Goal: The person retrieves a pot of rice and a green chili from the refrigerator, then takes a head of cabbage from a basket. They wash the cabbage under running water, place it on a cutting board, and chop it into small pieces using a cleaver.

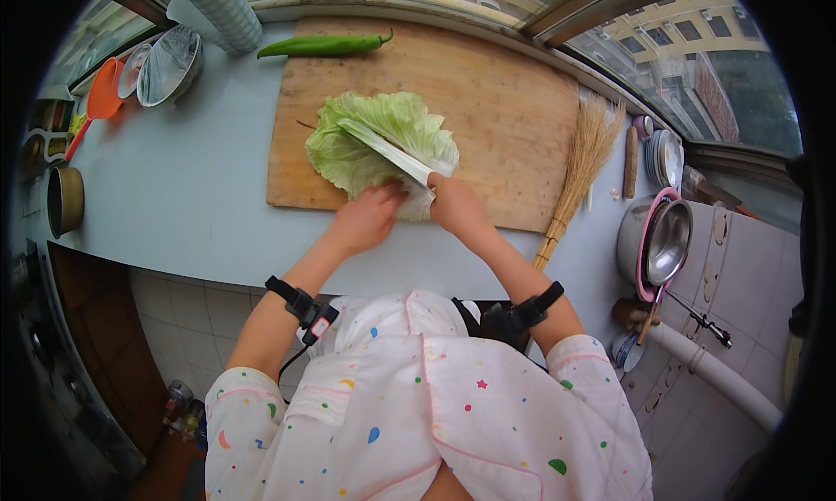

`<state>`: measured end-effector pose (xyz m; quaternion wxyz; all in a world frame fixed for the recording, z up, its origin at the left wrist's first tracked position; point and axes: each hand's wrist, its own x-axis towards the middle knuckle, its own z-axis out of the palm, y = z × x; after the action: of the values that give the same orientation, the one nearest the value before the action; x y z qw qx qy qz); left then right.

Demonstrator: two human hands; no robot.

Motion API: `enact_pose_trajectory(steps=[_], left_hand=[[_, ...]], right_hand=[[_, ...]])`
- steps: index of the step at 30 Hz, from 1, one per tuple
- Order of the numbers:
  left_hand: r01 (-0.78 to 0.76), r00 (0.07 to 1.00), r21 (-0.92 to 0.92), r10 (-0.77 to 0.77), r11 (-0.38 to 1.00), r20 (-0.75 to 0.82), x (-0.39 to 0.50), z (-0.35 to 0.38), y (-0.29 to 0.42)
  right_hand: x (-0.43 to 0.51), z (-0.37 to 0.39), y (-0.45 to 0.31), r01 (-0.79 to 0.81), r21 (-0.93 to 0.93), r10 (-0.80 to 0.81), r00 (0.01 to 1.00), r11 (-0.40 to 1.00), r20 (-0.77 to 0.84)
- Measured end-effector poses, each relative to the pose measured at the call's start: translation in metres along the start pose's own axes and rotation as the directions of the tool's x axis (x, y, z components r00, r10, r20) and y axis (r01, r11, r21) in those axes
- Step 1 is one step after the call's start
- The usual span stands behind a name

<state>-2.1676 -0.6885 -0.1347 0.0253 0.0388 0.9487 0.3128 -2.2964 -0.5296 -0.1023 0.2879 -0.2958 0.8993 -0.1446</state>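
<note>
Pale green leaves of what looks like napa cabbage (353, 149) lie spread on a wooden cutting board (509, 135). My right hand (457, 203) grips a kitchen knife (400, 163) by its handle, which the fingers mostly hide. The blade runs from that hand towards the far left, lying across the leaves. Whether its edge has gone through them I cannot tell. With bent fingers, my left hand (369, 217) holds the near edge of the leaves, just left of the knife.
A long green pepper (326, 45) lies at the board's far left. To the right are a straw whisk broom (578, 154), stacked plates (667, 158) and metal pots (669, 243). Covered bowls (171, 66), an orange strainer (104, 89) and a round tin (66, 202) stand left.
</note>
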Motion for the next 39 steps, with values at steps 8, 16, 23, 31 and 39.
enact_pose_trajectory(steps=[8,16,23,31,39], left_hand=[[0.408,0.885,0.347,-0.272,0.844,-0.378,-0.008,-0.021,-0.046],[0.376,0.904,0.244,-0.295,0.894,-0.31,-0.014,-0.005,-0.059],[0.36,0.912,0.228,-0.29,0.904,-0.292,-0.015,-0.011,-0.061],[0.34,0.916,0.256,-0.258,0.905,-0.307,-0.016,-0.011,-0.061],[0.325,0.93,0.256,-0.258,0.91,-0.262,-0.014,-0.012,-0.063]], right_hand=[[-0.004,0.002,0.007,0.058,0.016,-0.057,0.998,0.998,-0.035],[0.005,0.0,0.002,0.046,-0.002,-0.046,0.997,0.999,-0.055],[0.0,0.001,0.006,0.115,-0.001,-0.115,0.99,0.993,-0.082],[0.013,-0.002,-0.016,0.085,-0.062,-0.088,0.995,0.994,-0.045],[0.018,0.001,-0.024,0.013,-0.088,-0.014,1.0,0.996,-0.007]])
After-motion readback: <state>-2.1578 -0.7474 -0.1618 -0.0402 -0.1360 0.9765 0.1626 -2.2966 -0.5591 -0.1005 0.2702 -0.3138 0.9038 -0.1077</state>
